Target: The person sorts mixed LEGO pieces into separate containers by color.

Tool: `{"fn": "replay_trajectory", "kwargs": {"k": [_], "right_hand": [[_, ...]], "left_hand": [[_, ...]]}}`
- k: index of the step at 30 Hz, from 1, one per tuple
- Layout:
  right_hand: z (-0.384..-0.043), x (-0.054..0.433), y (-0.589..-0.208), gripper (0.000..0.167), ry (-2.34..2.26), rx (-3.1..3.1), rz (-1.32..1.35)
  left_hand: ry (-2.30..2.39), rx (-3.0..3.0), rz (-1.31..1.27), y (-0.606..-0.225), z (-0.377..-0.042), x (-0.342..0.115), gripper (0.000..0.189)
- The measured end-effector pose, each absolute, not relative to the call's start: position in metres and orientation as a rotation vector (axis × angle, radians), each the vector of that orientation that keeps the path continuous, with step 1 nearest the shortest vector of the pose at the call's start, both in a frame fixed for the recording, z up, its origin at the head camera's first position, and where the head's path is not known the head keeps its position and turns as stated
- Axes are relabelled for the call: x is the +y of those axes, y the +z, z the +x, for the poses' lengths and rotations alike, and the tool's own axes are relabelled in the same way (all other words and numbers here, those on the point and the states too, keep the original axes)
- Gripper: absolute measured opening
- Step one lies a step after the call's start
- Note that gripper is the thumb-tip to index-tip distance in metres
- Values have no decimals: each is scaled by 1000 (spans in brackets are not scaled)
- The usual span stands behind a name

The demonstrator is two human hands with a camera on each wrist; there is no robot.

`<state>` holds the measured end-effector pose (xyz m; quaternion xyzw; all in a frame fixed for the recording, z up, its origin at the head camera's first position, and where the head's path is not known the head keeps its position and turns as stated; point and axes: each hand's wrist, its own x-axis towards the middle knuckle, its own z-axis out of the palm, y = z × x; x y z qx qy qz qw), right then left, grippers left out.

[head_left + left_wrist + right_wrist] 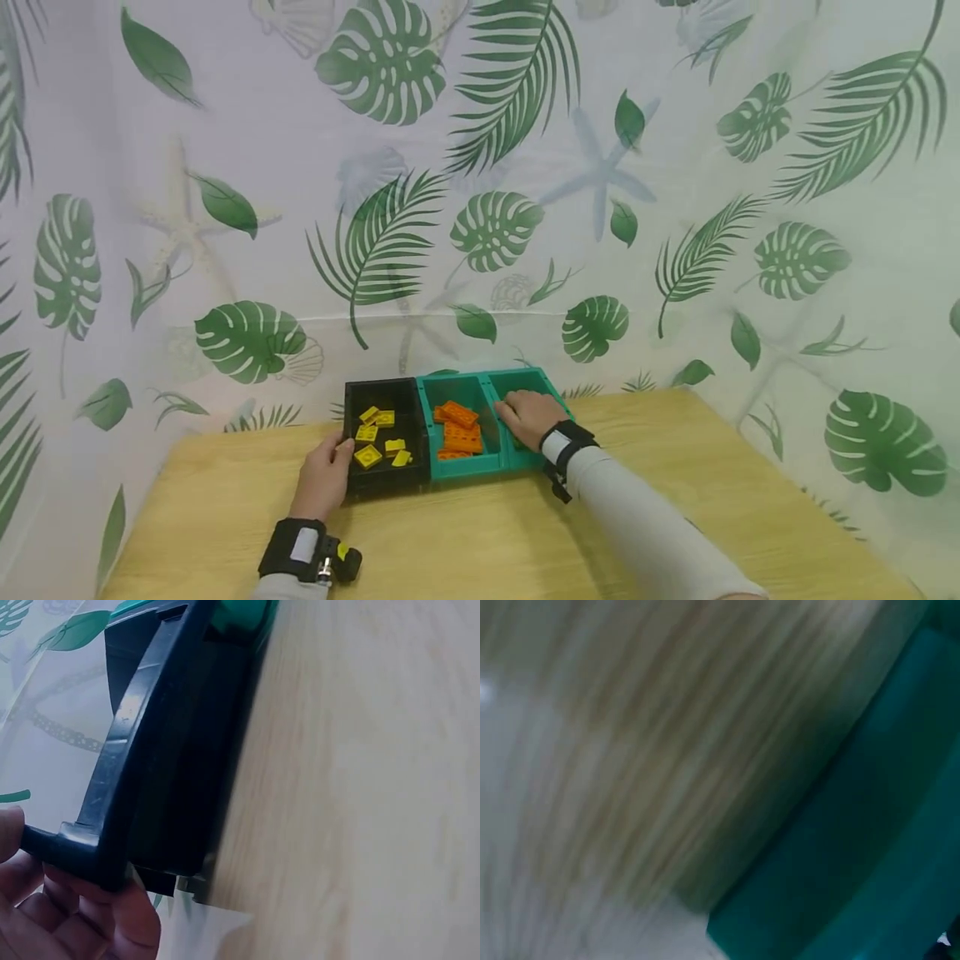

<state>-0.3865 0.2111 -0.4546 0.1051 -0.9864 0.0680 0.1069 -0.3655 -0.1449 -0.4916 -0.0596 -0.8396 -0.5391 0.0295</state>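
Observation:
My left hand (324,477) grips the left wall of a black bin (408,477), thumb over the rim and fingers curled under it. In the left wrist view the rim of this bin (124,742) runs up from my fingers (139,919). Several yellow toy bricks (368,456) lie inside. Beside it, a teal bin (465,469) contains orange toy bricks (462,439). Over the right-hand teal bin (551,385) is my right hand (534,417), its fingers reaching down inside; I cannot tell whether they hold something. In the right wrist view, the teal bin wall (832,847) fills the lower right.
The three bins stand side by side at the back of a wooden table (480,533). Behind them hangs a white cloth (517,333) printed with green leaves. A strap with a small camera (347,562) sits on my left wrist, another strap (570,442) on my right.

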Motion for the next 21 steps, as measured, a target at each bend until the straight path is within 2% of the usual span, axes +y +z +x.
{"fn": "replay_trajectory", "kwargs": {"k": [6, 10, 13, 15, 18, 21], "right_hand": [[-386, 200, -463, 56, 455, -2968, 365], [-387, 196, -447, 56, 705, -2914, 428], [-380, 188, -428, 50, 673, -2849, 521], [-367, 181, -419, 42, 560, -2825, 649], [-329, 169, -412, 32, 429, -2832, 911], [-279, 165, -415, 37, 463, -2903, 1240]], "left_hand": [[-1714, -2590, -142, -511, -352, -158, 45], [-1707, -2587, -110, -516, -348, -171, 47], [-1692, -2582, -127, -513, -348, -181, 51], [-1684, -2576, -132, -509, -349, -186, 51], [-1668, -2566, -138, -503, -353, -186, 47], [-1680, -2535, -164, -497, -359, -175, 43]]}}
